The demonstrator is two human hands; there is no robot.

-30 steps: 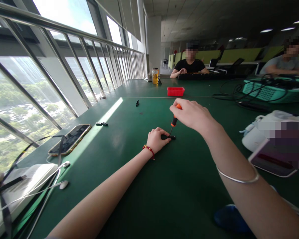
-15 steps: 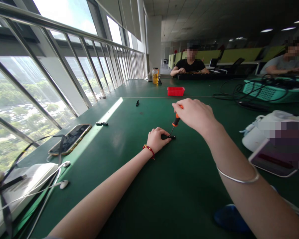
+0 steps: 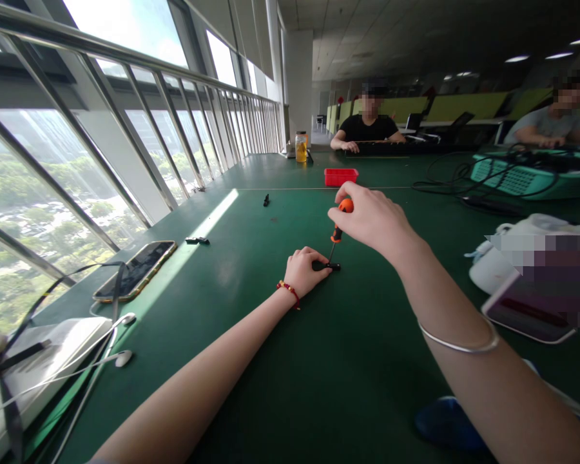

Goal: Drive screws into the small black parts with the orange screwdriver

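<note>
My left hand (image 3: 305, 269) is closed on a small black part (image 3: 335, 266), pinning it against the green tabletop (image 3: 251, 335). Part of that piece is hidden by the fingers. Above it, my right hand (image 3: 374, 216) has its thumb and fingers round the orange-and-black handle of a screwdriver (image 3: 337, 233). The orange handle end shows between thumb and forefinger. The thin shaft slants down to the black part, and its tip appears to touch it. Another small black part (image 3: 266, 200) lies farther back, and black pieces (image 3: 197, 241) lie to the left near the sunlit strip.
A red tray (image 3: 341, 177) stands beyond my hands. At left lie a phone (image 3: 136, 270) and white earphones (image 3: 124, 358). A teal basket (image 3: 512, 177) with black cables is at the right, and a jar (image 3: 301, 148) stands at the back. Two people sit across the table.
My right hand has shifted slightly left and its grip has loosened, showing more of the handle end. The screwdriver stands more upright. My left hand has stayed put.
</note>
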